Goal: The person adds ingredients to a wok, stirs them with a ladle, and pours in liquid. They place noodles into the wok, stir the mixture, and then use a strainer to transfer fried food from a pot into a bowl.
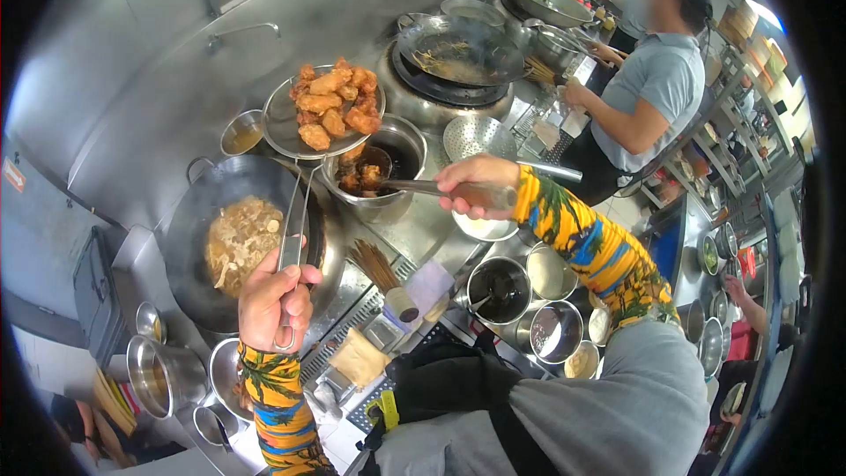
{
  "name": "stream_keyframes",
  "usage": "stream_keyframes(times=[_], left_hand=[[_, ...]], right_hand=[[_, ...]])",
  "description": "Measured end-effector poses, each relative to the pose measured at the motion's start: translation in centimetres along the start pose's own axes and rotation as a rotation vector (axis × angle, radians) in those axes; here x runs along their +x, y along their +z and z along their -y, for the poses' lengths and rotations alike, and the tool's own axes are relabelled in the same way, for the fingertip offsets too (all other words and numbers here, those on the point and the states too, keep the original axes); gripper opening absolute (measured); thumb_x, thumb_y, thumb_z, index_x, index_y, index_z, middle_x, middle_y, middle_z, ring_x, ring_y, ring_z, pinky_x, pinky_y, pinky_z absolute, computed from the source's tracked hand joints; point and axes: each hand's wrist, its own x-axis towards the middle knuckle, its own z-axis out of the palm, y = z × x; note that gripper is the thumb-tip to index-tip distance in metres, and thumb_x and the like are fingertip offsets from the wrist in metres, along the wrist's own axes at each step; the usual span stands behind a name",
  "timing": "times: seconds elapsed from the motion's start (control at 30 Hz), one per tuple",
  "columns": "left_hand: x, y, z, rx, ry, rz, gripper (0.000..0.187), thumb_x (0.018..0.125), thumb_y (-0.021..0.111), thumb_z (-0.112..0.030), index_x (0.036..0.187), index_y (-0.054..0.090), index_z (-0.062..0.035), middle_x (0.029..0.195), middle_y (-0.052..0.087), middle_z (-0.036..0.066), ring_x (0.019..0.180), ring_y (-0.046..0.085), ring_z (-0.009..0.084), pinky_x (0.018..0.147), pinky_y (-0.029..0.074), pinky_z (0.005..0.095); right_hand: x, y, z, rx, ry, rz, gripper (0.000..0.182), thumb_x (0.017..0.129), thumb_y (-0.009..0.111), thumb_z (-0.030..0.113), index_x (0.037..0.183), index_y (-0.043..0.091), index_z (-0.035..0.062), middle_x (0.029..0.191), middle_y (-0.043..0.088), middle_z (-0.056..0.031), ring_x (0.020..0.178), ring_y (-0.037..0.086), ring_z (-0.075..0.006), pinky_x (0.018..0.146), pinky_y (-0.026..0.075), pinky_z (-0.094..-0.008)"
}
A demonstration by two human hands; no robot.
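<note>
My left hand is closed round the wire handle of a skimmer. Golden-brown fried pieces are heaped in the skimmer, over the back edge of a metal pot. With my right hand I grip the thick handle of a ladle. Its bowl is in the pot, among more browned pieces and dark liquid. Left of the pot, a large wok holds pale sliced food in brownish liquid, partly behind my left hand.
A bamboo brush and a folded tan cloth lie near my waist. Several sauce pots, one with dark liquid, stand at the right. A perforated ladle rests behind my right hand. Beyond it, a co-worker stands by another wok.
</note>
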Motion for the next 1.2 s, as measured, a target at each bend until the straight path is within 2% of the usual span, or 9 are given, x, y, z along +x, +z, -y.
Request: stream_keyframes(times=[0.13,0.23,0.37,0.6,0.8,0.93,1.03,1.17,1.2], left_hand=[[-0.4,0.0,0.1,0.028,0.000,0.006,0.036,0.089,0.048,-0.004,0.125,0.048,0.0016,0.086,0.060,0.017,0.047,0.044,0.0063,0.036,0.037,0.0194],[-0.5,-0.2,0.5,0.012,-0.001,0.014,0.034,0.090,0.048,-0.004,0.124,0.048,0.0005,0.086,0.060,0.016,0.047,0.044,0.0062,0.037,0.037,0.0191],[-1.2,0.3,0.3,0.019,-0.019,0.012,0.032,0.091,0.048,-0.004,0.123,0.050,-0.0016,0.087,0.060,0.015,0.048,0.044,0.0059,0.037,0.037,0.0184],[-1.8,0.0,1.0,-0.008,-0.038,0.031,0.030,0.091,0.047,-0.004,0.121,0.051,-0.0033,0.088,0.061,0.015,0.050,0.045,0.0059,0.038,0.038,0.0192],[-1.6,-1.6,2.0,0.002,-0.033,0.031,0.028,0.091,0.047,-0.004,0.118,0.051,-0.0046,0.087,0.061,0.014,0.049,0.045,0.0063,0.038,0.038,0.0195],[-1.5,-3.6,3.0,-0.027,-0.045,0.015,0.027,0.091,0.048,-0.004,0.118,0.052,-0.0053,0.088,0.062,0.014,0.049,0.045,0.0064,0.037,0.037,0.0197],[-1.6,-4.2,3.1,-0.066,-0.051,0.001,0.027,0.091,0.048,-0.004,0.117,0.051,-0.0051,0.088,0.062,0.014,0.049,0.045,0.0065,0.038,0.037,0.0198],[-1.9,-5.3,3.9,-0.081,-0.002,-0.005,0.026,0.091,0.048,-0.005,0.117,0.051,-0.0044,0.089,0.062,0.014,0.050,0.045,0.0067,0.038,0.037,0.0196],[-1.9,-5.6,4.0,-0.077,0.003,-0.012,0.027,0.091,0.048,-0.005,0.117,0.051,-0.0042,0.089,0.062,0.015,0.050,0.045,0.0067,0.039,0.038,0.0196]], right_hand=[[-3.3,1.9,-1.6,-0.037,-0.086,-0.019,0.041,0.086,0.058,0.007,0.122,0.040,0.0012,0.082,0.061,-0.0126,0.053,0.058,-0.0140,0.039,0.043,-0.0239],[-4.5,1.3,-2.6,0.089,-0.119,-0.004,0.040,0.086,0.058,0.008,0.122,0.041,0.0015,0.081,0.061,-0.0124,0.051,0.056,-0.0134,0.038,0.043,-0.0237],[-5.5,0.9,-3.4,0.176,-0.145,0.016,0.033,0.086,0.059,0.009,0.116,0.047,0.0035,0.081,0.061,-0.0098,0.055,0.058,-0.0116,0.040,0.044,-0.0209],[-4.7,1.0,-2.7,0.274,-0.091,0.045,0.009,0.087,0.060,0.010,0.093,0.053,0.0074,0.081,0.062,-0.0087,0.056,0.059,-0.0107,0.039,0.043,-0.0208],[-4.6,1.2,-2.4,0.133,-0.144,0.071,0.010,0.087,0.060,0.009,0.094,0.053,0.0066,0.081,0.063,-0.0103,0.056,0.060,-0.0114,0.041,0.042,-0.0214],[-4.9,0.5,-2.5,0.244,-0.130,0.050,0.013,0.088,0.060,0.010,0.097,0.052,0.0053,0.083,0.062,-0.0107,0.056,0.059,-0.0115,0.040,0.041,-0.0223],[-5.6,0.0,-2.2,0.321,-0.134,0.094,0.016,0.084,0.063,0.008,0.091,0.050,0.0035,0.083,0.060,-0.0120,0.060,0.058,-0.0127,0.043,0.041,-0.0212],[-6.3,0.0,-2.0,0.382,-0.120,0.075,0.020,0.083,0.064,0.009,0.094,0.049,0.0039,0.086,0.059,-0.0123,0.059,0.058,-0.0122,0.043,0.042,-0.0213],[-6.5,0.1,-1.9,0.364,-0.128,0.078,0.017,0.086,0.061,0.011,0.095,0.049,0.0039,0.086,0.060,-0.0111,0.059,0.058,-0.0115,0.042,0.043,-0.0211]])
